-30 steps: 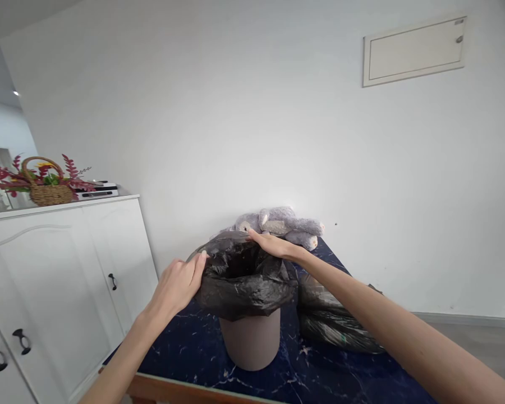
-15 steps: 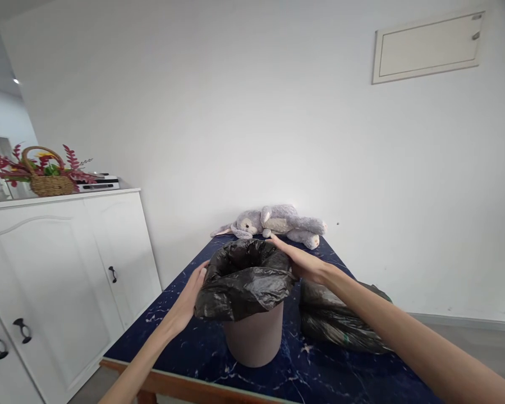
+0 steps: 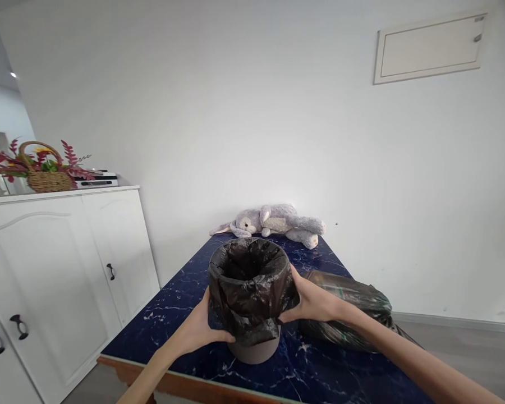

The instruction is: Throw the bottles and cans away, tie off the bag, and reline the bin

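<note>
A crinkly black plastic bag point(image 3: 249, 280) sits inside a round grey-brown bin point(image 3: 255, 347) in the lower middle of the frame. The bag is shiny and full of wrinkles. Its top is folded out over the rim of the bin and hangs down the sides, so only the bottom bit of the bin shows. The mouth of the bag is open and looks dark inside. The left hand point(image 3: 202, 331) presses on the bag's lower left side, with the thumb lying across the front of the plastic. The right hand point(image 3: 309, 300) presses flat on the bag's right side, fingers spread on the plastic. Both hands hug the bag against the bin from the two sides. The bin stands on a dark blue table with white marble lines point(image 3: 180, 314), near its front edge. Just right of the bin, behind the right arm, lies a lumpy dark full bag point(image 3: 353, 292). At the far end of the table, by the white wall, a grey soft toy animal point(image 3: 273, 221) lies on its side. On the left of the frame is a white cupboard point(image 3: 46, 269), with a woven basket of red flowers point(image 3: 44, 174) on top.
</note>
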`<state>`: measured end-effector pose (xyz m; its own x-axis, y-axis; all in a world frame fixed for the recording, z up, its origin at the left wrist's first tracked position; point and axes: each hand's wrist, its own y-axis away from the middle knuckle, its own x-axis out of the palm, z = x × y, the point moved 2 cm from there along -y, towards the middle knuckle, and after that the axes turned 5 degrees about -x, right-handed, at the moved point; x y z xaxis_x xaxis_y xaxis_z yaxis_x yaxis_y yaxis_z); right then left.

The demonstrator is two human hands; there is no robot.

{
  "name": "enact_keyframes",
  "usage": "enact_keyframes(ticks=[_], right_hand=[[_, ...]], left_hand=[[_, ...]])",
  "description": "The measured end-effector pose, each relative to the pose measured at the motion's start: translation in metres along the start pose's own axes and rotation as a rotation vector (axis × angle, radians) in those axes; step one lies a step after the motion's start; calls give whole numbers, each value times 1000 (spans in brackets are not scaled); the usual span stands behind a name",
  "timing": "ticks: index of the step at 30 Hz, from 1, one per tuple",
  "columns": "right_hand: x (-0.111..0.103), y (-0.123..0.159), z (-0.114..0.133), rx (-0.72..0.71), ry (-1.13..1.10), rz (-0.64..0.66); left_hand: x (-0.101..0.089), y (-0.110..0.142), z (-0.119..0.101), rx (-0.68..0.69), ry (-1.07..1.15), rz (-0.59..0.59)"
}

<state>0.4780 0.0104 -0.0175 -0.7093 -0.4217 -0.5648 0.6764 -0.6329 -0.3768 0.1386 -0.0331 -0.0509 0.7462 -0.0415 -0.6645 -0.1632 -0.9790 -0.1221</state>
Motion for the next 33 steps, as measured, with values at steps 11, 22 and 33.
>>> enact_keyframes(ticks=[11,22,33], right_hand=[[2,-11,87,-351,582,-126],[-37,-96,50,114,1075,-10],[-125,-70,-18,521,1188,-121]], left_hand=[[6,11,96,-146,-221,-46],[9,18,92,-71,-267,-133],[8,17,93,-86,-259,-193]])
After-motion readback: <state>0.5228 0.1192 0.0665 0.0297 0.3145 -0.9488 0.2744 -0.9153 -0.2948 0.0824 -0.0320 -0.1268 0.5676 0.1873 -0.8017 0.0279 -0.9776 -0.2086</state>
